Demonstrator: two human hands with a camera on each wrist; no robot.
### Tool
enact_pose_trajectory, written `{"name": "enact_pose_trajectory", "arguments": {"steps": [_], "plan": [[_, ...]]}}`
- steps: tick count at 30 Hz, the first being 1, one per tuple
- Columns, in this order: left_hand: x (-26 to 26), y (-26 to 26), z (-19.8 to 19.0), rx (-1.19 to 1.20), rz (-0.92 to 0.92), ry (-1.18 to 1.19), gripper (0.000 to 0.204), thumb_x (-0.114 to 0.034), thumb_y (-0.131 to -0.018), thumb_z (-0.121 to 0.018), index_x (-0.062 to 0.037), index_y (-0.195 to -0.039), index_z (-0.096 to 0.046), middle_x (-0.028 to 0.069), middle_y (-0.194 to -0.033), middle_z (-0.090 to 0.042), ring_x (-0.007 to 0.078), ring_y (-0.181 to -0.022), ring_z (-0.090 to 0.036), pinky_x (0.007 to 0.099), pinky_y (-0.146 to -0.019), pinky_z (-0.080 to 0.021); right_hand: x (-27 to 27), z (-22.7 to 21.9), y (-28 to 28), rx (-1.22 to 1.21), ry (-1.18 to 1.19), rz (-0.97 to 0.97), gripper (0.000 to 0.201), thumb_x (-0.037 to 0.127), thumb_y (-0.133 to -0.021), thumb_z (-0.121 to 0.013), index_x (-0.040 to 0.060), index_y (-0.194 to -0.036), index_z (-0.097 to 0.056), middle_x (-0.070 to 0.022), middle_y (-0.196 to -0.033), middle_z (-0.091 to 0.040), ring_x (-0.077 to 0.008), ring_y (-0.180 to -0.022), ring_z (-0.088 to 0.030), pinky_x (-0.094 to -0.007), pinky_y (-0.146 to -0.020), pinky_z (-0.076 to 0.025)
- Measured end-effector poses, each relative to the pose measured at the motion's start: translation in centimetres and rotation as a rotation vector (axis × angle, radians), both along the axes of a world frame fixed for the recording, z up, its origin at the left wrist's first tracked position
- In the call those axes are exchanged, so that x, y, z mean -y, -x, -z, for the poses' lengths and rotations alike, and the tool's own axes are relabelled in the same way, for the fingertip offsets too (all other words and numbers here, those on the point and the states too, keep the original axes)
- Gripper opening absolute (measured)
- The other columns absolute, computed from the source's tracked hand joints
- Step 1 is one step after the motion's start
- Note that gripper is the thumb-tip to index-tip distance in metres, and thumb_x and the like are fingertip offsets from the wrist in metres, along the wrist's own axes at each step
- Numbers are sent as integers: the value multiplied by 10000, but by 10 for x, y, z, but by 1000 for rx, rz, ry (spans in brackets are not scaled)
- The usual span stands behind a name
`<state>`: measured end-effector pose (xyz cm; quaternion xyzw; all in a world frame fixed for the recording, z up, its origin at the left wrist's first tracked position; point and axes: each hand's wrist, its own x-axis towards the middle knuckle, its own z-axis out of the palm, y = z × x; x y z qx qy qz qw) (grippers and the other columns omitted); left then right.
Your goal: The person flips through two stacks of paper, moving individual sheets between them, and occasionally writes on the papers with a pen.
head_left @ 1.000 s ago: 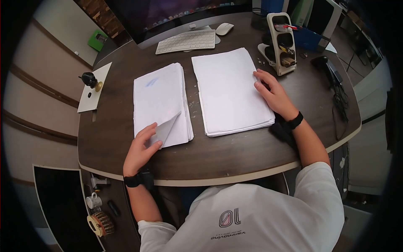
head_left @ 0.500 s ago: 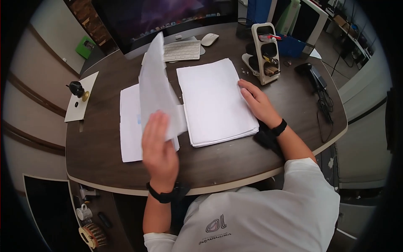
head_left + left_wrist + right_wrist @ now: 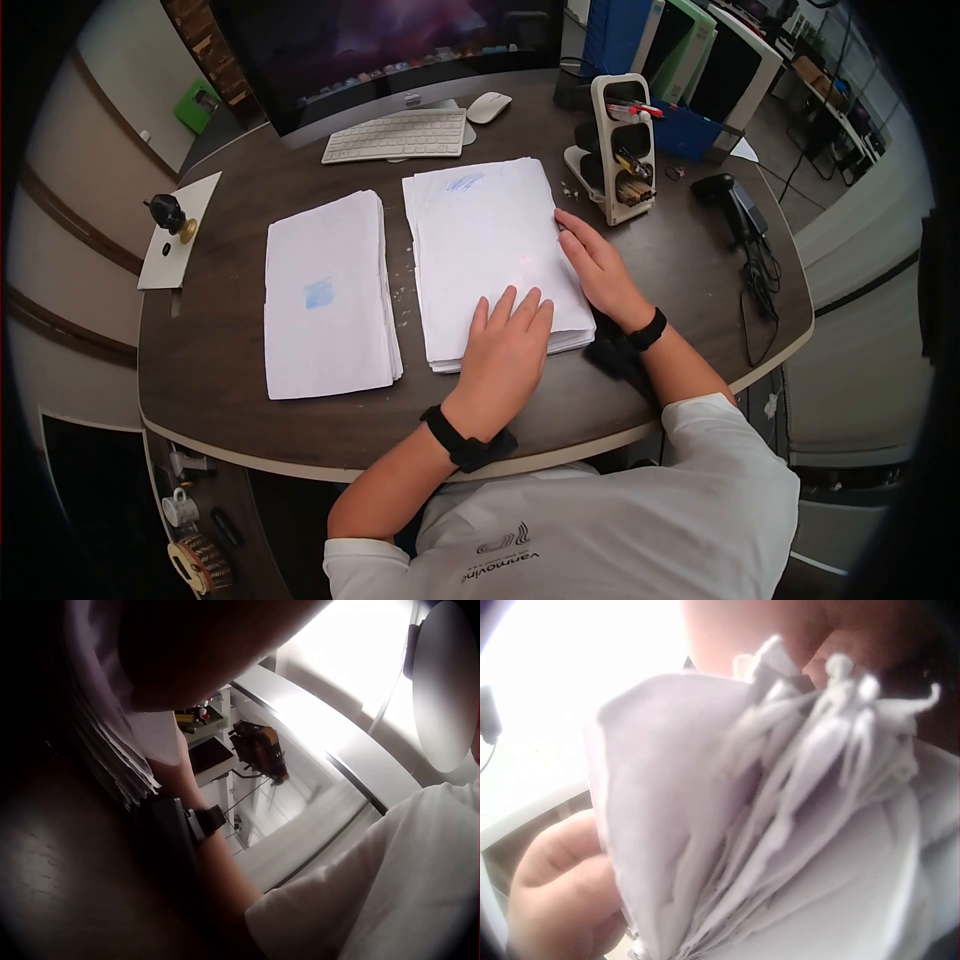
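Two stacks of white paper lie side by side on the desk. The right stack [image 3: 475, 235] has a top sheet with blue scribbles near its far edge. A small blue patch marks the top of the left stack [image 3: 325, 350]. My left hand [image 3: 503, 352] rests on the near part of the right stack, fingers straight and slightly spread. Along that stack's right edge lies my right hand [image 3: 607, 280], its thumb over the paper and its fingers extended at the side. In the right wrist view, uneven paper edges [image 3: 780, 817] show close up.
A keyboard [image 3: 395, 136] and mouse [image 3: 489, 107] sit before the monitor [image 3: 390, 60]. Right of the papers stand a pen holder [image 3: 625, 150] and a corded black scanner [image 3: 735, 205]. A white board [image 3: 165, 265] with a black object on it lies at the desk's left.
My left hand has lifted a sheet off the left stack and carried it over to the right stack, where the blue-scribbled sheet now lies on top. The right hand has stayed at the right edge.
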<state>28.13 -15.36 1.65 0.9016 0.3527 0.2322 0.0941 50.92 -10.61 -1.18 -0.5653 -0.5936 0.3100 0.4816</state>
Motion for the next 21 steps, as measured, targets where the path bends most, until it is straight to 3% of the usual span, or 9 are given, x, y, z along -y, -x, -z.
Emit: {"name": "enact_pose_trajectory", "arguments": {"steps": [9, 13, 16, 18, 21], "plan": [[-1, 2, 4, 22, 16, 15, 459, -154, -984, -702, -60, -1429, -640, 195, -1488, -609, 436, -1384, -547, 621, -1142, -433, 0, 2, 0, 18, -27, 9, 529, 329, -1118, -587, -31, -1505, -572, -216, -1481, -641, -273, -1339, -625, -358, -1122, -474], [0, 10, -14, 35, 50, 55, 496, -238, -985, -733, -60, -1438, -638, 205, -1506, -596, 453, -1411, -526, 614, -1159, -422, 1, 0, 2, -11, -14, 1, 514, 318, -1114, -593, -30, -1493, -583, -228, -1473, -639, -298, -1352, -617, -372, -1128, -473], [-3, 43, -42, 88, 215, 139, 602, -279, -937, -808, -56, -1466, -624, 216, -1513, -592, 450, -1432, -519, 563, -1185, -421, 0, 5, 0, 66, -48, 16, 522, 346, -1113, -583, -32, -1473, -600, -242, -1471, -633, -342, -1366, -605, -398, -1146, -464], [-2, 81, -54, 173, 122, 197, 684, -239, -873, -872, -53, -1481, -619, 218, -1522, -590, 431, -1441, -527, 498, -1193, -433, 1, 1, 2, 77, -58, 26, 524, 350, -1111, -583, -35, -1467, -602, -249, -1465, -634, -351, -1360, -608, -402, -1147, -464], [3, 144, -53, 108, -237, 118, 707, -93, -805, -878, -18, -1462, -627, 214, -1557, -575, 409, -1447, -539, 466, -1182, -451, 2, -5, 4, 103, -70, 34, 525, 354, -1108, -584, -40, -1454, -607, -257, -1454, -636, -363, -1350, -613, -405, -1147, -464]]}}
